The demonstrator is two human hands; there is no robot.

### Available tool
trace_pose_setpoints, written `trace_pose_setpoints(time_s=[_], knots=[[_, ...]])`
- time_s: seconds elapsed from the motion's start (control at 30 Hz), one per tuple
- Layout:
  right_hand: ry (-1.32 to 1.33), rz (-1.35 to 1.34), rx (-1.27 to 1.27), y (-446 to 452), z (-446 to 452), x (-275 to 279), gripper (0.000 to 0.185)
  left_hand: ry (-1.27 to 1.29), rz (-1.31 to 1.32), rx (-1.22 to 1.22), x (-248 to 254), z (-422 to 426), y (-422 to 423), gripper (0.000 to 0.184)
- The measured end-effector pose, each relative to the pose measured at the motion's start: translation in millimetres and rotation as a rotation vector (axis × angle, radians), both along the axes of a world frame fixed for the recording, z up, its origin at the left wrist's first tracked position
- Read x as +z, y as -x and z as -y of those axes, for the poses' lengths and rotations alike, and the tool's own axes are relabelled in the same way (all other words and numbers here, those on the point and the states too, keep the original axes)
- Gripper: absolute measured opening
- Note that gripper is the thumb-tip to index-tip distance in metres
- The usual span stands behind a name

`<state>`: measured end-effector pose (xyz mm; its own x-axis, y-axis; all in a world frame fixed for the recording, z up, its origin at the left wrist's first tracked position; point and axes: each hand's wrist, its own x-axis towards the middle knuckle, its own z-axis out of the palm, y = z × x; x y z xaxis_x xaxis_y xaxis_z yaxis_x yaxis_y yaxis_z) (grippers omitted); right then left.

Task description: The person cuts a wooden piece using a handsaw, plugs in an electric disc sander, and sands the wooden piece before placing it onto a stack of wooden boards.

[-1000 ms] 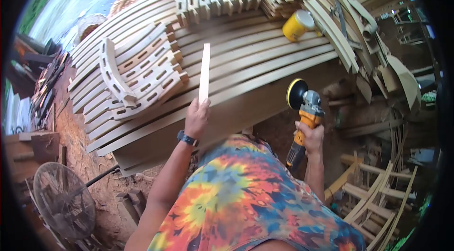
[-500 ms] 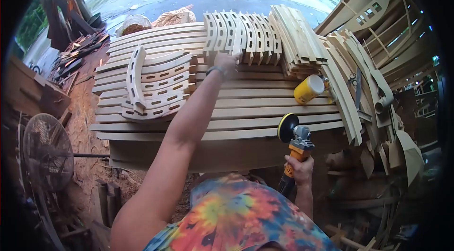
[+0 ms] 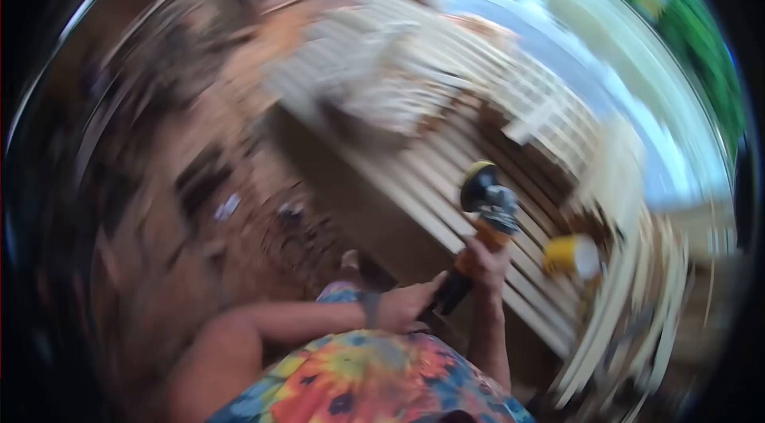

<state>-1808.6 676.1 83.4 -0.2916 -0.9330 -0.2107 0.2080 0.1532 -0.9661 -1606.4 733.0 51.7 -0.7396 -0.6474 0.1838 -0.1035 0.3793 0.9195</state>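
An angle grinder point(image 3: 488, 220) with an orange and black body carries a round black pad with a yellow edge. My right hand point(image 3: 488, 264) is wrapped round its body, and the pad points up and away from me. At the tool's black rear end, my left hand point(image 3: 408, 306) is closed with its fingers against the handle, partly blurred. Beyond the grinder, curved slotted wooden pieces point(image 3: 374, 96) lie on a slatted stack of boards point(image 3: 414, 192). A light wooden piece point(image 3: 530, 122) lies across more slotted pieces point(image 3: 550, 96) at the far side.
A yellow container with a white end point(image 3: 572, 256) lies on the boards to the right. Long curved strips point(image 3: 629, 295) fan out at the right edge. Reddish-brown ground point(image 3: 263, 160) with scraps is at the left. Water lies beyond. Motion blurs most of the view.
My view has swung left and tilted. My left hand has come back from the slotted pieces to the grinder's rear end. My right hand still holds the grinder.
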Motion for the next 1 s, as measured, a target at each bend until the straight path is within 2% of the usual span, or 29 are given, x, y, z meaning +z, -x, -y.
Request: trace_pose_setpoints(time_s=[0.03, 0.1, 0.13, 0.17, 0.2, 0.27, 0.3, 0.37, 0.53, 0.57, 0.6, 0.63, 0.67, 0.7, 0.77, 0.8, 0.83, 0.9, 0.93, 0.97, 1.0], knots=[[0.038, 0.065, 0.095, -6.6, 19.3, -23.0, 0.02, 0.146, 0.061, 0.159, -5.8, -6.6, -5.6, 0.082], [-0.072, 0.287, 0.163, -38.6, 40.7, -28.0, 0.017, 0.357, 0.119, 0.418, -23.7, -10.7, -12.6, 0.069], [-0.087, 0.309, 0.236, -56.0, 48.3, -28.4, 0.017, 0.415, 0.369, 0.481, -10.0, -19.4, -23.5, 0.066], [0.046, 0.348, 0.378, -70.6, 57.6, -48.8, 0.019, 0.413, 0.619, 0.518, 8.4, -31.9, -34.1, 0.063], [-0.053, 0.345, 0.489, -86.5, 62.7, -49.3, 0.02, 0.353, 0.654, 0.672, 14.5, -44.8, -45.7, 0.063], [-0.158, 0.317, 0.667, -140.6, 54.0, -22.2, 0.022, 0.475, 0.691, 0.749, 17.8, -65.7, -69.0, 0.057], [-0.061, 0.273, 0.731, -143.5, 49.6, 7.2, 0.021, 0.526, 0.731, 0.781, 10.5, -59.3, -49.3, 0.054], [0.035, 0.209, 0.835, -178.5, 26.3, 17.6, 0.021, 0.557, 0.762, 0.859, -4.6, -87.2, -58.8, 0.051], [-0.231, 0.133, 1.116, -228.2, 8.4, -18.6, 0.024, 0.058, 0.192, 1.243, 15.6, -172.5, -67.1, 0.047], [-0.228, 0.127, 1.162, -242.2, -15.1, -15.2, 0.024, 0.067, -0.11, 1.344, -4.5, -178.5, -62.2, 0.059], [-0.24, 0.169, 1.179, -252.7, -44.3, -10.8, 0.023, 0.075, -0.117, 1.392, -25.1, -188.6, -64.0, 0.059], [-0.254, 0.202, 1.199, -259.6, -66.4, -5.6, 0.022, -0.357, -0.435, 1.33, -13.6, -209.8, -71.5, 0.061], [-0.212, 0.232, 1.375, -263.7, -69.5, -26.0, 0.025, -0.768, -0.761, 1.196, -2.5, -230.5, -73.6, 0.062], [-0.218, 0.217, 1.429, -272.7, -89.2, -22.3, 0.025, -0.749, -0.796, 1.239, -20.4, -238.6, -73.1, 0.062], [-0.204, 0.103, 1.556, -285.0, -146.1, -5.6, 0.027, -0.698, -1.056, 1.285, -54.8, -253.0, -73.3, 0.053], [-0.24, 0.107, 1.571, -291.5, -175.7, 3.9, 0.027, -0.786, -1.092, 1.286, -46.4, -274.6, -73.0, 0.044], [-0.209, -0.023, 1.561, -299.7, -191.9, 1.5, 0.027, -0.761, -1.12, 1.32, -30.5, -300.6, -72.9, 0.044], [-0.151, 0.086, 1.703, -325.4, -205.6, -38.6, 0.029, -0.781, -1.23, 1.299, -2.7, -348.0, -68.6, 0.039], [-0.096, 0.033, 1.764, -319.9, -255.8, 0.5, 0.031, -0.683, -1.489, 1.265, -21.2, -346.5, -61.5, 0.034], [-0.072, 0.063, 1.877, -330.1, -260.0, -22.3, 0.036, -0.66, -1.514, 1.293, -36.7, -354.7, -59.7, 0.034], [-0.099, 0.08, 1.968, -332.3, -278.2, -23.6, 0.033, -0.621, -1.586, 1.327, -28.3, -375.6, -54.5, 0.034]])
